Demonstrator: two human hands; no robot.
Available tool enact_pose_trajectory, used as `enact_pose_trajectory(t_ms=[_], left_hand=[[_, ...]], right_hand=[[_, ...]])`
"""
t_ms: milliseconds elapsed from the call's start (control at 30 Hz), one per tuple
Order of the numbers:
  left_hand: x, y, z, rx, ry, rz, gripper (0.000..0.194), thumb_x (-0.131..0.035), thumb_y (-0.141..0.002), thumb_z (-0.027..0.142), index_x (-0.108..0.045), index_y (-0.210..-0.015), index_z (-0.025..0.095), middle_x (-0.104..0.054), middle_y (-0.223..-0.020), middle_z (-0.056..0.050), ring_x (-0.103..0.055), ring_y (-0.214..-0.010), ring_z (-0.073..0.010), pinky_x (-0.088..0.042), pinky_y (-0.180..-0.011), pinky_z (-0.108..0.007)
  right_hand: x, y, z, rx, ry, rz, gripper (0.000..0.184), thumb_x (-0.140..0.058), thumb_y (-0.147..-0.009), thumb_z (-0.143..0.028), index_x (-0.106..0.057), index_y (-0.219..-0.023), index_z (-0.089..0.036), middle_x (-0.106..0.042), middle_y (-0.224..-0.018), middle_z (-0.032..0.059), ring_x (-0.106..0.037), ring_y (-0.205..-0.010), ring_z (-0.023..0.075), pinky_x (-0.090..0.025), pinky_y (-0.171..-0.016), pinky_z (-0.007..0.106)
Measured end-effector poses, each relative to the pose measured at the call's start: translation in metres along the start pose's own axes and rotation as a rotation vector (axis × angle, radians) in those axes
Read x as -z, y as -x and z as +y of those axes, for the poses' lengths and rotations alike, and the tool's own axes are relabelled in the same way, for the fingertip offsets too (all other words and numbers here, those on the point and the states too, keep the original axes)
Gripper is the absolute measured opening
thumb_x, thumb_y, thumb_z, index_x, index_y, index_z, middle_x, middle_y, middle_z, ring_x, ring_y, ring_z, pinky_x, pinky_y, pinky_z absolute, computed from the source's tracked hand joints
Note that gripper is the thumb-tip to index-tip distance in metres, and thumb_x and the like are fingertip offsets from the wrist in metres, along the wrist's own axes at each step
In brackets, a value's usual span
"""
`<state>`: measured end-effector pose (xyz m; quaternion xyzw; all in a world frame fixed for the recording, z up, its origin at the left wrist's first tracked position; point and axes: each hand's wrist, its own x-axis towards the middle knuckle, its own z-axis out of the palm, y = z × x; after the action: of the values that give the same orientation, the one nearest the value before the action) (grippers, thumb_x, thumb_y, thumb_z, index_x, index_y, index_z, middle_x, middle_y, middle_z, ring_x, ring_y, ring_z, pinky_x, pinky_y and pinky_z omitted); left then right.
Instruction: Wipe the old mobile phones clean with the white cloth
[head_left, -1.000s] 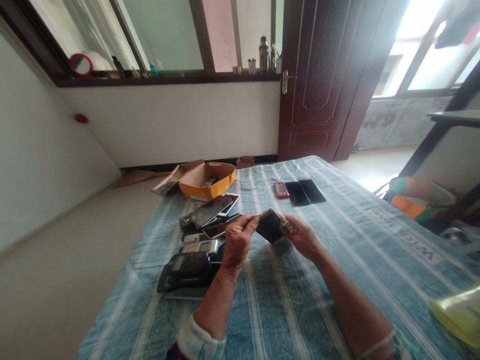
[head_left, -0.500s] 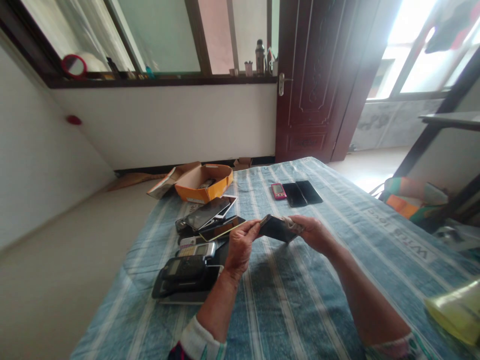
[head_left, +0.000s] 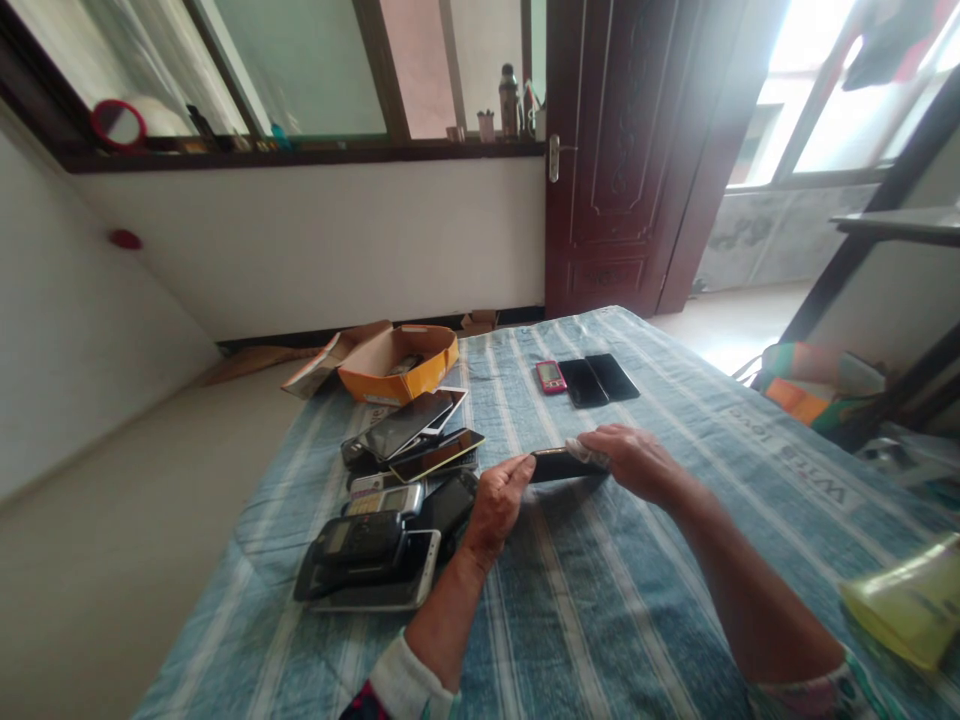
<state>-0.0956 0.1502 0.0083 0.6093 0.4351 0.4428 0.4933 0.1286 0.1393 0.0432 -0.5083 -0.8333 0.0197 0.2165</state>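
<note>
Between my hands, above the cloth, is a dark phone (head_left: 556, 466), seen nearly edge-on. My left hand (head_left: 499, 500) is closed on its left end, thumb on top. My right hand (head_left: 634, 460) pinches a crumpled pale cloth (head_left: 583, 452) and presses it against the phone's right end. Left of my left hand lies a pile of old phones: a black handset (head_left: 360, 540) on a white-edged phone (head_left: 420, 575), a silver keypad phone (head_left: 390, 500), and a yellow-edged phone (head_left: 439, 455). Beyond my hands, a pink phone (head_left: 551, 377) lies beside two flat black phones (head_left: 600, 382).
An open orange box (head_left: 401, 380) with something dark inside stands at the far left of the striped blue bed cloth (head_left: 570, 620). A yellow clear bag (head_left: 907, 605) is at the right edge. Behind are a wall and a dark red door (head_left: 619, 150).
The phone has been tilted from showing its broad face to nearly edge-on. My right hand has shifted slightly with the cloth. The whole view has moved a little.
</note>
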Motion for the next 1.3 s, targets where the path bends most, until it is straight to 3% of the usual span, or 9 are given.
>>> enact_pose_trajectory(t_ms=[167,300,433,500,567,700,867,1133,1300], left_hand=[[0.000,-0.001,-0.001,-0.038,-0.077,0.063,0.037,-0.060,-0.081,0.044,-0.074,-0.098,0.014,-0.074,-0.096,-0.007,-0.064,-0.092,-0.0250,-0.047,-0.085,-0.033],[-0.002,-0.005,-0.004,-0.050,-0.085,0.068,0.035,-0.058,-0.082,0.045,-0.075,-0.090,0.016,-0.074,-0.085,-0.004,-0.064,-0.082,-0.0227,-0.048,-0.076,-0.030],[-0.005,-0.008,-0.003,-0.054,-0.112,0.116,0.028,-0.060,-0.079,0.042,-0.075,-0.080,0.017,-0.071,-0.075,-0.002,-0.062,-0.073,-0.0197,-0.047,-0.071,-0.027],[-0.006,-0.009,-0.002,-0.057,-0.119,0.120,0.026,-0.060,-0.079,0.040,-0.075,-0.079,0.018,-0.071,-0.074,-0.002,-0.062,-0.073,-0.0193,-0.046,-0.072,-0.027],[-0.006,-0.009,-0.001,-0.058,-0.104,0.114,0.024,-0.060,-0.079,0.037,-0.075,-0.080,0.018,-0.072,-0.076,-0.002,-0.062,-0.073,-0.0191,-0.047,-0.072,-0.027],[-0.004,-0.010,0.001,-0.049,-0.072,0.117,0.020,-0.060,-0.076,0.032,-0.074,-0.080,0.019,-0.071,-0.074,-0.002,-0.062,-0.071,-0.0186,-0.047,-0.069,-0.026],[-0.003,-0.011,0.000,-0.035,-0.046,0.104,0.021,-0.063,-0.074,0.036,-0.074,-0.076,0.018,-0.070,-0.071,-0.002,-0.059,-0.066,-0.0179,-0.046,-0.066,-0.026],[-0.001,-0.014,-0.005,-0.014,-0.060,0.110,0.024,-0.065,-0.073,0.040,-0.073,-0.071,0.018,-0.066,-0.064,0.000,-0.056,-0.064,-0.0168,-0.042,-0.065,-0.026],[-0.001,-0.014,-0.005,-0.008,-0.034,0.105,0.023,-0.066,-0.072,0.041,-0.073,-0.072,0.018,-0.066,-0.066,0.000,-0.056,-0.065,-0.0171,-0.042,-0.066,-0.026]], right_hand=[[-0.005,0.000,-0.003,0.021,0.015,0.032,0.032,-0.037,-0.081,-0.004,-0.064,-0.081,-0.021,-0.060,-0.072,0.0021,-0.051,-0.069,0.0157,-0.031,-0.061,0.026],[-0.009,0.004,-0.002,0.012,0.000,0.088,0.035,-0.037,-0.083,-0.004,-0.065,-0.088,-0.024,-0.060,-0.072,0.0014,-0.051,-0.072,0.0159,-0.033,-0.062,0.025],[-0.022,0.004,-0.017,-0.045,0.130,0.171,0.030,-0.040,-0.085,-0.007,-0.065,-0.093,-0.023,-0.061,-0.075,0.0040,-0.052,-0.073,0.0184,-0.038,-0.069,0.028],[-0.033,0.002,-0.032,-0.063,0.185,0.241,0.027,-0.043,-0.086,-0.010,-0.064,-0.100,-0.021,-0.064,-0.084,0.0075,-0.055,-0.082,0.0216,-0.040,-0.081,0.034],[-0.045,-0.001,-0.048,-0.055,0.198,0.310,0.030,-0.048,-0.085,-0.016,-0.060,-0.113,-0.018,-0.064,-0.105,0.0122,-0.055,-0.101,0.0267,-0.036,-0.098,0.043],[-0.063,-0.005,-0.065,-0.025,0.127,0.370,0.045,-0.056,-0.085,-0.035,-0.054,-0.123,-0.012,-0.055,-0.127,0.0173,-0.046,-0.123,0.0320,-0.028,-0.108,0.052],[-0.065,-0.002,-0.049,-0.019,0.061,0.405,0.031,-0.044,-0.093,-0.023,-0.060,-0.119,-0.019,-0.063,-0.120,0.0107,-0.049,-0.123,0.0257,-0.029,-0.110,0.047],[-0.065,0.012,-0.006,-0.200,-0.015,0.579,0.030,-0.040,-0.094,-0.019,-0.067,-0.108,-0.021,-0.067,-0.114,0.0095,-0.053,-0.120,0.0239,-0.035,-0.107,0.045],[-0.072,0.010,-0.007,-0.236,0.017,0.662,0.032,-0.038,-0.093,-0.016,-0.067,-0.107,-0.017,-0.065,-0.115,0.0138,-0.052,-0.121,0.0254,-0.041,-0.102,0.042]])
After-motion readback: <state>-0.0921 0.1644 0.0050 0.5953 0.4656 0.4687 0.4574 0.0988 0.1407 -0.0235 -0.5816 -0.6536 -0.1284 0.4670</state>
